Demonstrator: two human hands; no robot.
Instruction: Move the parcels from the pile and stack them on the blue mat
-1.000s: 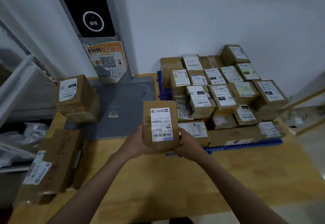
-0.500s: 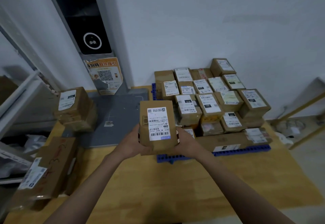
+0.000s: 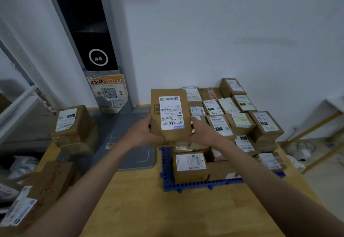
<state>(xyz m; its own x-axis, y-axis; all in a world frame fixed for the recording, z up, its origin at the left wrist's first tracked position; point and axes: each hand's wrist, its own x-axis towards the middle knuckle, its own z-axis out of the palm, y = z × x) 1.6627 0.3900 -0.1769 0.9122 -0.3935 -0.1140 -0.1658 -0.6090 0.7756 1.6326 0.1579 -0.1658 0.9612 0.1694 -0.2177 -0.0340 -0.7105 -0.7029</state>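
change: parcel now carried from over the table's middle to above the mat's near-left stack | grip: left hand and right hand clasp its sides; airborne | task: set-down next; pile at left edge waits

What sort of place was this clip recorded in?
Probably a parcel pickup or sorting station: labelled cardboard parcels are stacked on a blue mat, a scanner kiosk carries a QR-code poster, and both hands hold another labelled parcel.

Matt brown cardboard parcel with white paper label, blue plastic mat, smooth wooden table.
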